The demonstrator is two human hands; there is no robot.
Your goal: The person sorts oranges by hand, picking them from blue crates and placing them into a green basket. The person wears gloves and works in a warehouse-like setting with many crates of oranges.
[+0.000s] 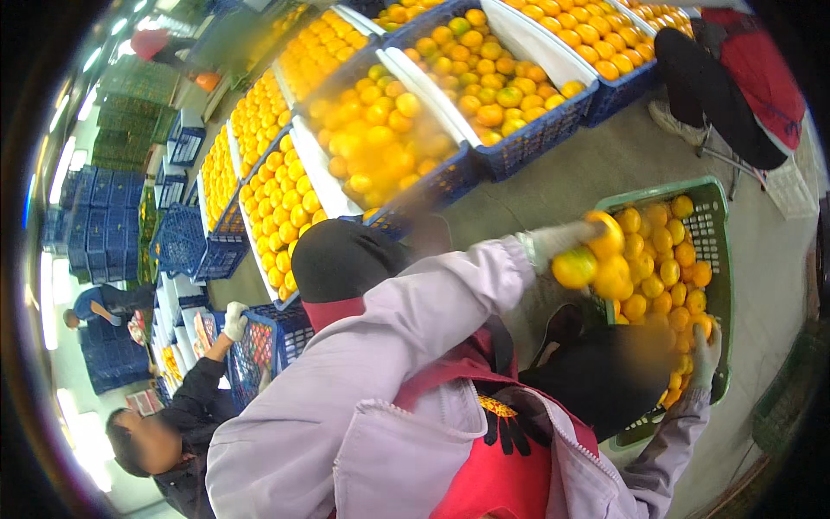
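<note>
My left hand (565, 240), in a pale work glove, holds a few orange citrus fruits (606, 235) over the near side of a green plastic crate (721, 214). One of them, a greenish-yellow citrus fruit (574, 267), hangs lowest beside the crate's rim. The hand is blurred. My right hand (708, 355), also gloved, reaches into the crate with its fingers curled around an orange citrus fruit (700, 324). Loose citrus fruits (655, 259) fill much of the crate, which stands tilted in view beside my knee (616, 370).
Blue plastic crates (538, 139) of citrus, lined with white sheets, stand before me. At left a co-worker (194, 415) grips a blue crate (249, 353). Another person (746, 84) sits at upper right. Blue crates (97, 220) are stacked behind.
</note>
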